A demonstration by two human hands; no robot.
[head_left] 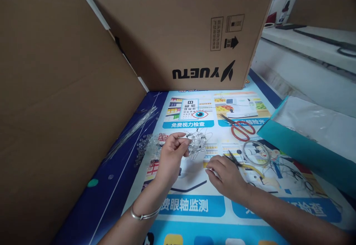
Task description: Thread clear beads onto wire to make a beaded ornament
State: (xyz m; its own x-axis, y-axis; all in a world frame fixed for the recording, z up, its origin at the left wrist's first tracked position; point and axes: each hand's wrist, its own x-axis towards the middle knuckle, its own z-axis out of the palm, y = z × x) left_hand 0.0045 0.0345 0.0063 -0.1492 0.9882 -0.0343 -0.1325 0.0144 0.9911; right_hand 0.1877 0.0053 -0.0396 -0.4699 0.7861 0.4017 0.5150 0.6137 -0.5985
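My left hand point(174, 156) is raised over the printed cover, thumb and fingers pinched at the edge of a tangled beadwork piece of clear beads and thin wire point(198, 143). The piece spreads to the right of the fingertips, with loose wire ends sticking out. Lower and to the right, my right hand point(226, 174) has its fingers curled and the thumb close to the index fingertip. Anything between those tips is too small to make out. Just behind its knuckles lie yellow-handled pliers point(251, 167). Loose clear beads point(144, 146) lie left of my left hand, some reddish ones among them.
Red-handled scissors point(243, 130) and a wire coil point(256, 153) lie at the right, near a teal box point(303, 144). Tangled wire point(294, 174) lies below it. Straight wires point(133, 131) rest at the left. Cardboard point(178, 26) walls the back and left side.
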